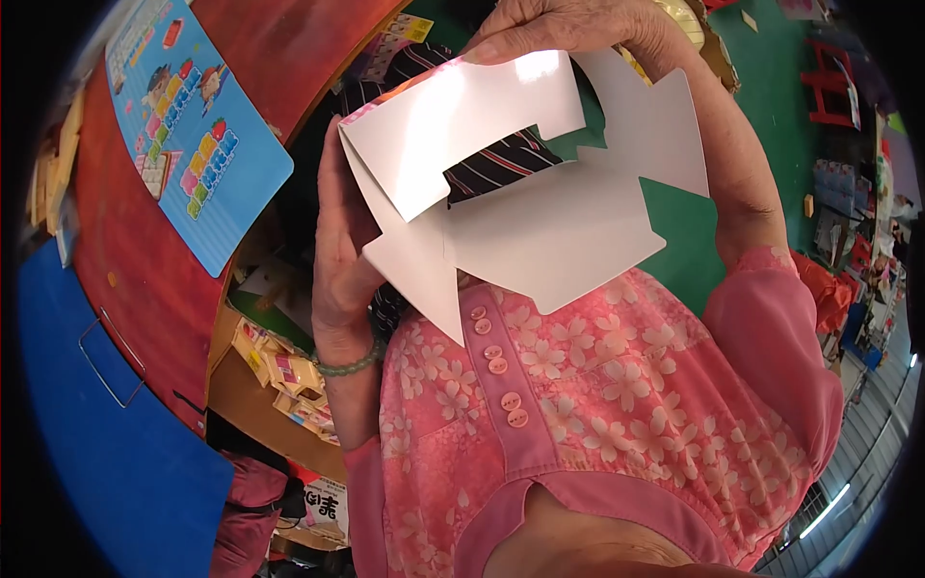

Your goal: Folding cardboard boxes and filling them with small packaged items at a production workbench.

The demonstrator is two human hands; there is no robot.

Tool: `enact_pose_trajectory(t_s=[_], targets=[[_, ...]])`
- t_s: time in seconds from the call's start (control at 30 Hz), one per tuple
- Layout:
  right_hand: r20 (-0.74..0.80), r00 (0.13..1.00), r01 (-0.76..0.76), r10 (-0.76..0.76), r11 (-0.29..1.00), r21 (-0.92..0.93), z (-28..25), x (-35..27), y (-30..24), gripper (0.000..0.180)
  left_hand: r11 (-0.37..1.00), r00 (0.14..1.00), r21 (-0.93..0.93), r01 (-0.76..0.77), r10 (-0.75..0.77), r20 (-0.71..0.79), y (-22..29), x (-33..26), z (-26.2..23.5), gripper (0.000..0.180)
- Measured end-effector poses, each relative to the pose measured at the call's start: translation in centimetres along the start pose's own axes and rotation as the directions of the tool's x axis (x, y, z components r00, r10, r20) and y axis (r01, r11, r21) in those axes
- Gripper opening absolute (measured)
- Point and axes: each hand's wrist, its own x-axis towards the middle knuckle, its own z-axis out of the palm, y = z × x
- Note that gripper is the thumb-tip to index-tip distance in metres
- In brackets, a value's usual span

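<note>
In front of my chest is a cardboard box, partly folded up. Its ends are open, its inside is plain white, and a pink and orange print shows along one edge. Notched flaps stick out from both ends. My left hand, below a green bead bracelet, grips the box's left side, with some fingers hidden behind the card. Across the far edge, my right hand is closed over the card, its thumb pressed near the top left corner. Striped dark cloth shows through the opening.
A red table on the left bears a blue printed card sheet overhanging its edge. A blue panel lies nearer. Below the table, a brown carton holds several small printed boxes. A red stool stands on the green floor.
</note>
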Motion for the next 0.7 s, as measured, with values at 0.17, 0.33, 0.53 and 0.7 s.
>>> enact_pose_trajectory(t_s=[0.17, 0.33, 0.53, 0.7], targets=[[-0.069, 0.985, 0.163, -0.16, 0.986, 0.031, 0.6, 0.1, 1.0, 0.039, 0.998, 1.0, -0.065, -0.011, 0.01, -0.027, 0.1, 0.5, 0.5, 0.119], [-0.087, 0.979, 0.186, -0.182, 0.982, 0.041, 0.8, 0.0, 0.9, 0.039, 0.994, 0.998, -0.11, 0.015, -0.021, -0.055, -0.1, 0.9, 1.4, 0.117], [-0.072, 0.974, 0.218, -0.216, 0.976, 0.014, 0.9, 0.3, 1.2, 0.038, 0.998, 0.991, -0.065, 0.017, -0.025, -0.129, -0.1, 1.3, 2.5, 0.112], [-0.059, 0.983, 0.172, -0.175, 0.983, -0.063, 0.9, 0.3, 0.3, 0.037, 0.997, 0.979, 0.061, 0.043, -0.029, -0.202, -0.9, 1.8, 2.2, 0.104]])
